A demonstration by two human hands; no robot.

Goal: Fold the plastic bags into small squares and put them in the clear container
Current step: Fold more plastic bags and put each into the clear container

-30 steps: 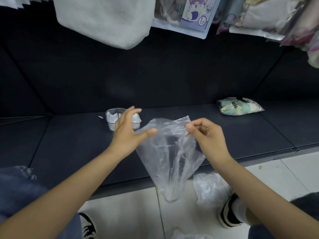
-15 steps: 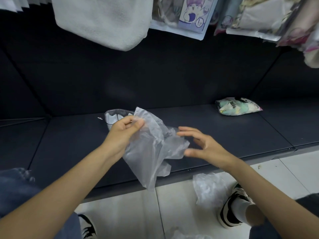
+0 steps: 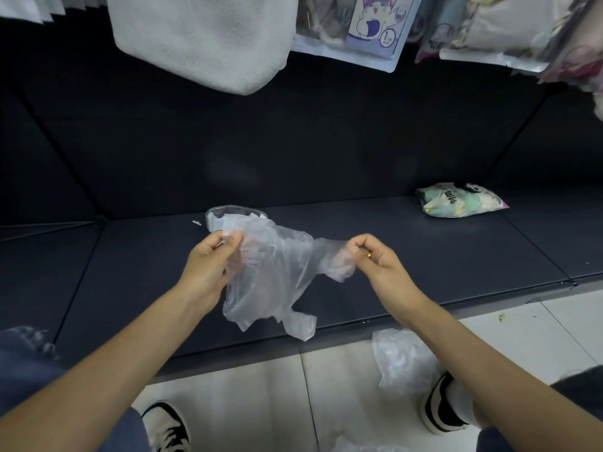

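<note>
I am holding a crumpled clear plastic bag (image 3: 274, 272) in the air above the near edge of the dark shelf (image 3: 424, 262). My left hand (image 3: 208, 265) is pinching its left edge, fingers curled on the film. My right hand (image 3: 375, 259) is pinching its right corner between thumb and fingertips. The clear container (image 3: 215, 216) is standing just behind the bag. Another crumpled bag (image 3: 401, 360) is lying on the floor near my right shoe (image 3: 440, 409).

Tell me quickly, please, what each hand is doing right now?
Left hand: closed, gripping one side of the clear plastic bag.
Right hand: closed, pinching the bag's other end.
</note>
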